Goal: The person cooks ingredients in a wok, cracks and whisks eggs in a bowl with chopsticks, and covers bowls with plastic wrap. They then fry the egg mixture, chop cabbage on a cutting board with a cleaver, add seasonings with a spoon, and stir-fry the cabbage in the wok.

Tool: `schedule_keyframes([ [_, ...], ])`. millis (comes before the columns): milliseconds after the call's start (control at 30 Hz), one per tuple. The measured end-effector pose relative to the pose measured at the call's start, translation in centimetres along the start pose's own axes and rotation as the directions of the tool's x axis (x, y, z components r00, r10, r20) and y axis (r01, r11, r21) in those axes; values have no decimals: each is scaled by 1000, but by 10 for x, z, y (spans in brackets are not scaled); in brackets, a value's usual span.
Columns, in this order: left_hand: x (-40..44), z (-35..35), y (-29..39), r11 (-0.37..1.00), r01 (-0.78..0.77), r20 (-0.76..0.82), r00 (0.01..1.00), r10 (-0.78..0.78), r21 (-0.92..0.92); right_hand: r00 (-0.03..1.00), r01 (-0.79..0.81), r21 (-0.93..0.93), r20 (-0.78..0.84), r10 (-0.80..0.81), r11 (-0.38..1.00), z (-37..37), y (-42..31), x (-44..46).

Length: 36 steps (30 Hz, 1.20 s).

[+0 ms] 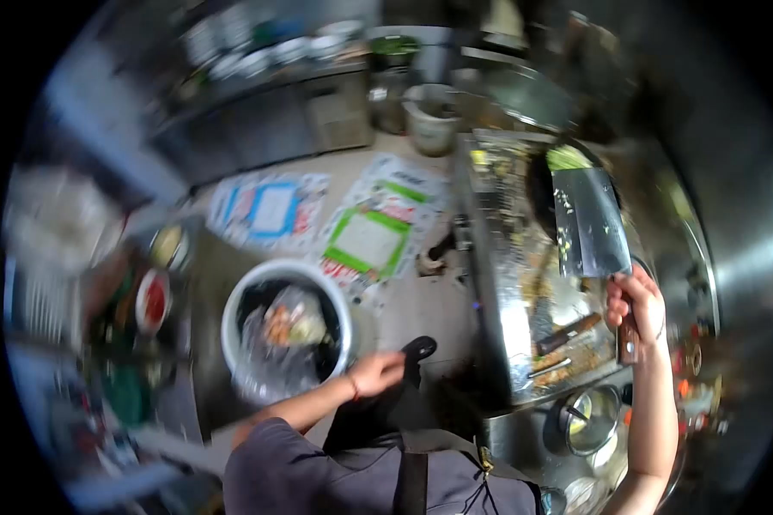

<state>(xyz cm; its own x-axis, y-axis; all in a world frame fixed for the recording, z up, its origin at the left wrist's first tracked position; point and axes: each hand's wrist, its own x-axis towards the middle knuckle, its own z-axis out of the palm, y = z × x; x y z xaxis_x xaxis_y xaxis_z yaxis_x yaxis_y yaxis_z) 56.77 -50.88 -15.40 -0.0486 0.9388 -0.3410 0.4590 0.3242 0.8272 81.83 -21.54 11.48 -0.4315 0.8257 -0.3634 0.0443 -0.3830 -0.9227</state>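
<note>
My right hand [637, 302] is wrapped round the wooden handle of a cleaver [591, 221]. Its wide blade points away from me over the stove side, with small pale green bits stuck to it. Just beyond the blade, chopped green vegetable [569, 158] shows in a dark wok [538, 184], which the blade partly hides. My left hand [378, 373] hangs low in front of my body with its fingers loosely extended and nothing in them. Beside it stands a white bucket [344, 302] with a dark liner, holding a clear plastic bag [275, 348] and food scraps.
A second knife [569, 333] lies on the littered metal counter [498, 318] at the right. Nearer me is a metal pot [594, 421]. Printed sheets [365, 240] cover part of the floor. Bowls [290, 50] line the back counter, near a white bucket [431, 133].
</note>
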Motion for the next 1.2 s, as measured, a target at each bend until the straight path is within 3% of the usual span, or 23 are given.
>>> schedule_keyframes([
  [67,-127,89,-105,998,-29,141,990,21,57,994,-40,-148,99,55,988,54,16,-29],
  [133,-232,132,-141,995,44,16,999,-43,-89,920,-137,-185,341,194,973,100,40,-57],
  [167,-274,139,-155,946,161,-85,978,-192,-283,856,-138,-250,456,242,958,114,58,-60],
  [233,-365,116,-151,696,619,23,753,-658,-364,716,-263,-380,540,443,887,167,86,-82],
  [267,-406,135,-176,472,840,-153,447,-882,-268,636,-278,-443,580,509,852,193,104,-91],
  [300,-448,137,-175,394,870,-248,328,-911,-296,552,-282,-508,608,571,814,224,124,-105],
  [333,-485,130,-175,318,892,-340,205,-918,-320,453,-294,-560,631,629,774,257,141,-120],
  [367,-515,131,-187,306,888,-339,187,-922,-343,356,-300,-612,640,681,732,291,161,-138],
  [433,-571,135,-204,354,681,-485,-1,-875,-641,220,-145,-683,683,696,716,359,196,-177],
  [467,-591,131,-211,339,681,-475,-15,-880,-649,188,-43,-690,705,684,722,388,219,-191],
  [533,-620,93,-228,619,471,-753,-172,-635,-629,53,-22,-664,745,665,747,451,254,-225],
  [633,-665,-17,-276,748,494,-889,-139,-435,-443,31,-73,-612,788,615,788,535,310,-274],
  [700,-685,-114,-341,794,555,-968,-106,-227,-247,67,24,-513,857,510,858,595,337,-300],
  [733,-696,-158,-380,788,606,-994,-57,-94,-109,82,-102,-449,886,457,888,625,358,-316],
  [800,-697,-244,-430,741,667,-997,-47,-57,-73,189,165,-448,889,418,878,677,381,-345],
  [833,-702,-290,-441,725,684,-982,72,-173,-77,237,291,-447,890,388,846,700,397,-355],
  [900,-702,-350,-525,481,843,-962,144,233,243,294,468,-375,920,260,800,746,414,-376],
  [933,-704,-376,-551,504,830,-964,141,225,239,247,620,-292,954,171,728,767,427,-376],
  [1000,-705,-381,-586,454,801,-909,412,56,391,90,845,-79,996,5,529,810,451,-373],
  [1033,-709,-364,-593,480,789,-905,424,25,383,16,900,17,997,-71,436,832,469,-370],
  [1100,-731,-344,-587,712,684,-975,222,6,160,-15,984,20,999,-29,179,865,503,-366],
  [1133,-741,-333,-586,627,778,-949,228,-216,45,-55,992,67,992,-110,107,878,528,-361],
  [1200,-763,-289,-539,806,591,-995,99,-19,43,-17,1000,17,1000,4,9,900,556,-359],
])
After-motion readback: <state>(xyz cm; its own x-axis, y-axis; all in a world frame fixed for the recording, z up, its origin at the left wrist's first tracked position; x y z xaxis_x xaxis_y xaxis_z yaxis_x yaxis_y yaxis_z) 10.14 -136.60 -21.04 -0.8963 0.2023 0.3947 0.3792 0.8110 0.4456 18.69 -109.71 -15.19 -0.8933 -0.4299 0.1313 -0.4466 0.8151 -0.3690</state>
